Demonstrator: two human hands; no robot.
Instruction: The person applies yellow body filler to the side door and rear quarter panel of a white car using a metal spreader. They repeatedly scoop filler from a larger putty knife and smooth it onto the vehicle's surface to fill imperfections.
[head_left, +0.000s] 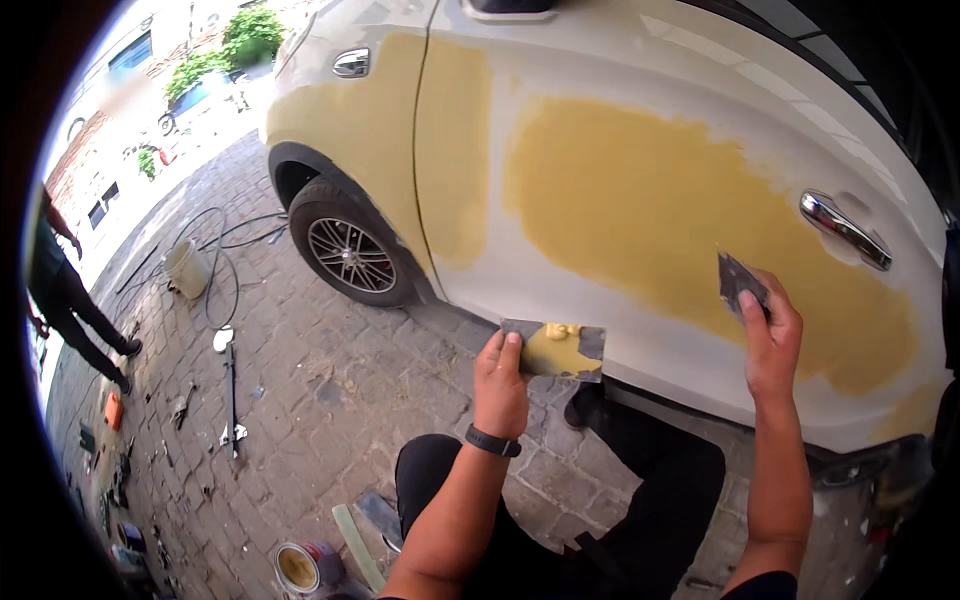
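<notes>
A flat grey plate (592, 345) smeared with yellow body filler (552, 352) is pinched at its left edge by my left hand (503, 385), which wears a dark wristband. My right hand (772, 335) grips a dark putty spreader (738, 278), its tip pointing up and left in front of the door. Whether that tip touches the panel I cannot tell. Behind both hands stands a white car door (640, 300) with a large yellow filler patch (640, 190). More yellow filler covers the front fender (370, 140) beside the door seam.
An open can (298, 568) of yellowish paste sits low on the paving, beside a pale green strip (358, 545). A chrome door handle (846, 230) juts out at right. At left are a white bucket (186, 268), hoses, scattered tools and a standing person (68, 290).
</notes>
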